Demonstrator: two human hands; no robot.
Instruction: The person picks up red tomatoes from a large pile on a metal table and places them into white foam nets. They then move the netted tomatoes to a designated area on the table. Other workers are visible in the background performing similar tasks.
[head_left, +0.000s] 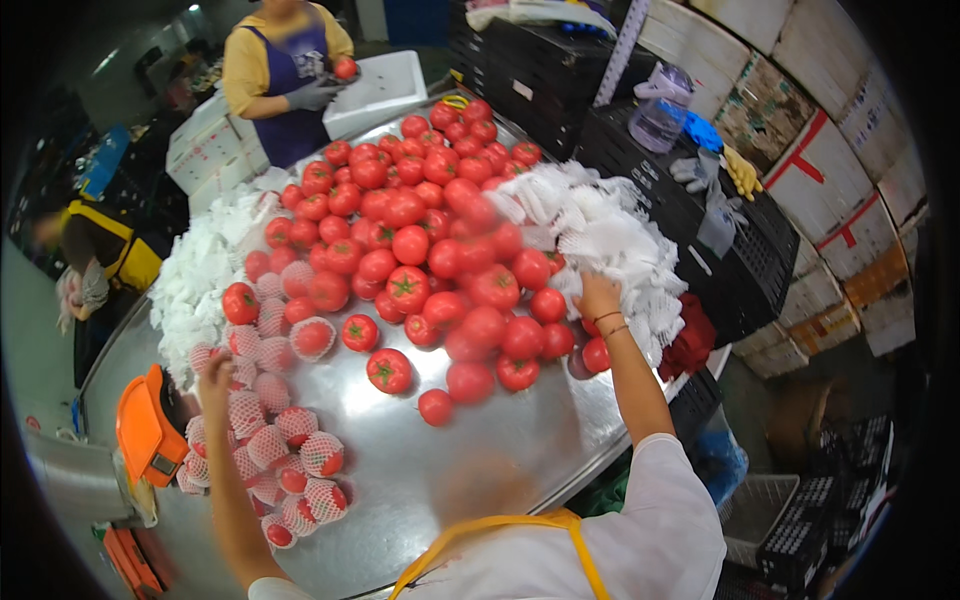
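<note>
A large heap of red tomatoes (409, 289) covers the middle of a stainless steel table (390, 465). My right hand (598, 300) reaches to the edge of a pile of white foam net sleeves (615, 240), right of the tomatoes; its fingers are partly sunk among the sleeves, so its grip is hidden. My left hand (216, 375) is over tomatoes in foam nets (266, 446) at the left; it is blurred, and whether it holds one cannot be told. A second heap of white nets (202, 277) lies at the far left.
Across the table a person in a purple apron (292, 82) holds a tomato near a white foam box (375, 90). Another person (112, 247) bends at the left. An orange scale (150, 427) sits left. Black crates (675, 195) with a jug (660, 112) and gloves stand right, near stacked boxes.
</note>
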